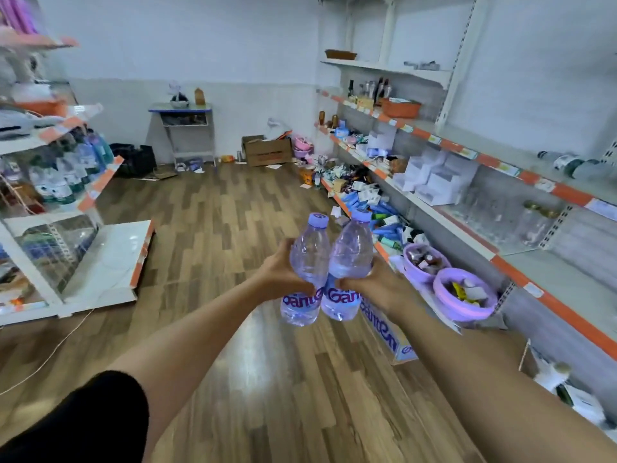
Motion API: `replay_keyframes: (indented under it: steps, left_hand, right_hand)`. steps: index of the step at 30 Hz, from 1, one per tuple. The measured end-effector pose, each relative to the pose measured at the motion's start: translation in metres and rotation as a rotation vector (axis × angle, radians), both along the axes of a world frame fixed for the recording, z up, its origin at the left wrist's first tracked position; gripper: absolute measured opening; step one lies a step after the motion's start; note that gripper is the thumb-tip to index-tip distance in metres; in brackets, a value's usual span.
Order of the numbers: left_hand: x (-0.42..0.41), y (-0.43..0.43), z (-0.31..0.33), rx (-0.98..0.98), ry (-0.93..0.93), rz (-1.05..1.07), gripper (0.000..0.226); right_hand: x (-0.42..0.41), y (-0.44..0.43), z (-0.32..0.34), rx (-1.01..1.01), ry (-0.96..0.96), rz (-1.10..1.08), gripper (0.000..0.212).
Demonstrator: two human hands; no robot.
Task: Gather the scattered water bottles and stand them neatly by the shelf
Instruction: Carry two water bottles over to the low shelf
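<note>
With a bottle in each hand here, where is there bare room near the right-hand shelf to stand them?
Bare wood floor runs down the aisle between the left rack's white base and the labelled carton beside the right shelf. Crowded: that shelf's lowest tier with its purple bowls, and the far floor around the cardboard box.

Wood floor [217, 212] — cardboard box [267, 151]; black crates [133, 160]

left arm [187, 345]: black sleeve [80, 422], bare forearm | right arm [484, 372]: bare | left hand [280, 279], right hand [374, 285]: bare
</note>
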State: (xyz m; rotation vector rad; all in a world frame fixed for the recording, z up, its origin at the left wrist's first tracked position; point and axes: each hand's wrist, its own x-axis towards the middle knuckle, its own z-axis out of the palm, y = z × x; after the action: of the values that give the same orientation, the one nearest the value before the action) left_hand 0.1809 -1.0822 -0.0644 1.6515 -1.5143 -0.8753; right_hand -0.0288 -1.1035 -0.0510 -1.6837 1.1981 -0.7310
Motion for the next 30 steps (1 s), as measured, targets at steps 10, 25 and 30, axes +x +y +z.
replay_keyframes:
  steps: [10, 25, 30]
  left_hand:
    - [0.022, -0.197, -0.036, 0.101, 0.056, -0.064, 0.094]
    - [0.084, -0.462, -0.071, 0.291, 0.153, -0.217, 0.091]
    - [0.104, -0.562, -0.087, 0.328, 0.116, -0.381, 0.095]
  right_hand:
    - [0.026, -0.199, -0.046, 0.025, 0.08, -0.097, 0.048]
    - [0.094, -0.45, -0.089, 0.174, 0.143, -0.232, 0.039]
    - [0.112, -0.515, -0.124, 0.226, 0.113, -0.47, 0.093]
